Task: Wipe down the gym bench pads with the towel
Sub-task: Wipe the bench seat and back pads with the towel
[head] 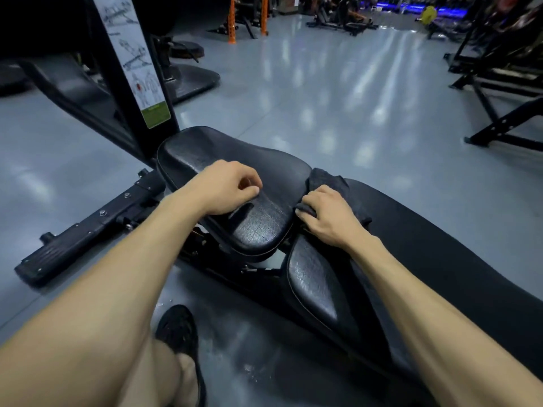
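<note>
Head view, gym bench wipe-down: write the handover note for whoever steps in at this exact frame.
Left hand: loosely curled, resting on the seat pad, holding nothing.
Right hand: grip closed on the dark towel, pressed at the near end of the back pad, by the gap between the pads.
Done: cannot tell which surfaces are already wiped; no visible streaks.
Left: to be safe, wipe the whole seat pad, then along the back pad, including the side edges.
</note>
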